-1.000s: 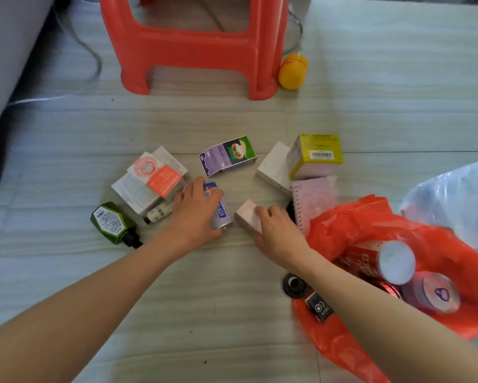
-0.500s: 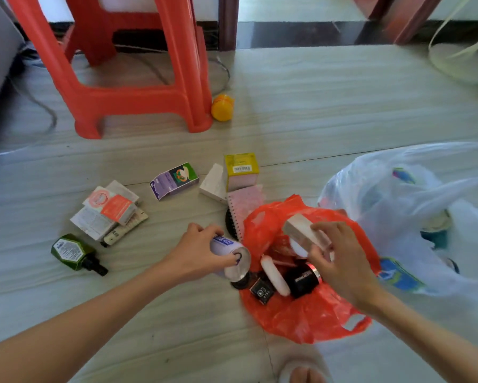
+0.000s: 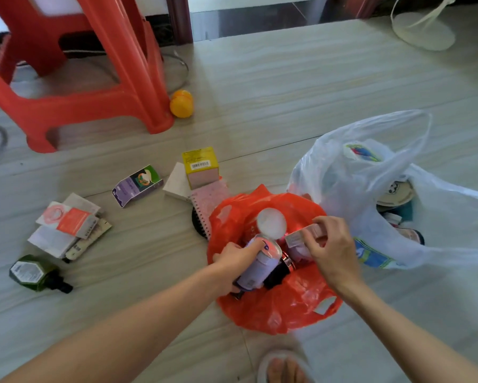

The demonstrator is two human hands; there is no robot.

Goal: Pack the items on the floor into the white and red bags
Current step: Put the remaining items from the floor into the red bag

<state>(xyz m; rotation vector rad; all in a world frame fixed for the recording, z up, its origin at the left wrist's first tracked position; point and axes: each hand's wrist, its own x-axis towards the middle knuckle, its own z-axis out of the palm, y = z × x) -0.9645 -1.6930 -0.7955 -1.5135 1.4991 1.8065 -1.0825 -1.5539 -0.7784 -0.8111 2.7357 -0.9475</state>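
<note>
Both hands are over the open red bag [image 3: 273, 313]: the left hand [image 3: 232, 261] grips a lavender can [image 3: 255, 268], the right hand [image 3: 334, 250] pinches a small pink box [image 3: 301, 237]. Beside it slumps the white bag [image 3: 370, 194]; boxes and a green bottle [image 3: 35, 273] lie on the floor [image 3: 287, 92].

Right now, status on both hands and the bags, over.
Left hand lowering purple can into red bag. Right hand holds small pink box over it. White bag open alongside. Nothing blocking.
</note>
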